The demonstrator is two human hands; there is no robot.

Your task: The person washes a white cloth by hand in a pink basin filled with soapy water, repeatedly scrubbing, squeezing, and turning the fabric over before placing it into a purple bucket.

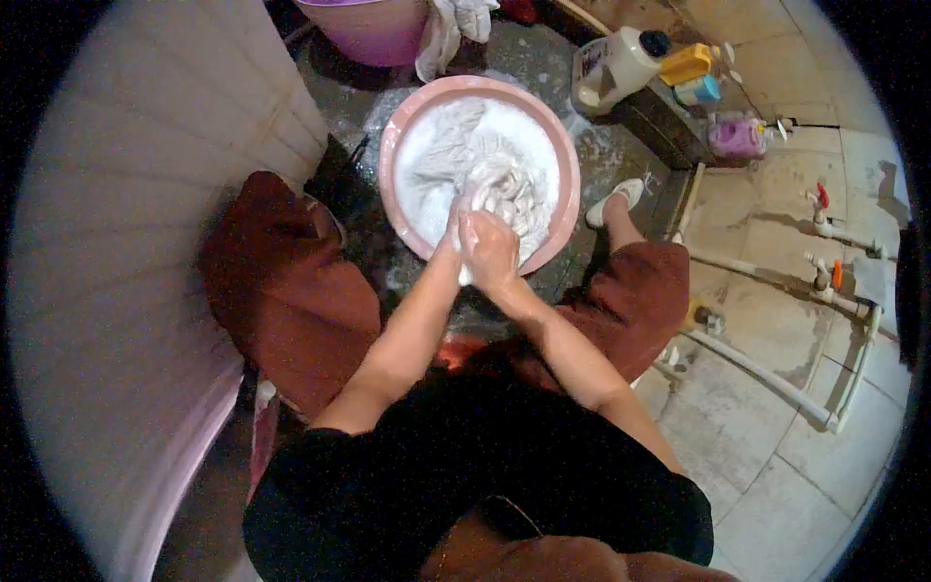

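A pink basin [566, 194] full of white suds [424, 189] stands on the wet floor between my knees. In it lies a bunched, soaked white cloth [509, 189], with a flatter part spread toward the far side. Near the basin's close rim, my right hand [490, 247] is closed in a fist on the near end of the cloth. My left hand [456, 228] presses against it from the left, also wrapped on the cloth, its fingers mostly hidden. Foam clings to both hands.
Beyond the basin stands a purple tub [373, 34] with pale cloth [448, 34] over its side. At the right are a large white jug [616, 73], a yellow bottle [686, 64], a pink-purple container [739, 138] and wall taps [824, 209] with pipes. A pale panel [175, 194] rises at the left.
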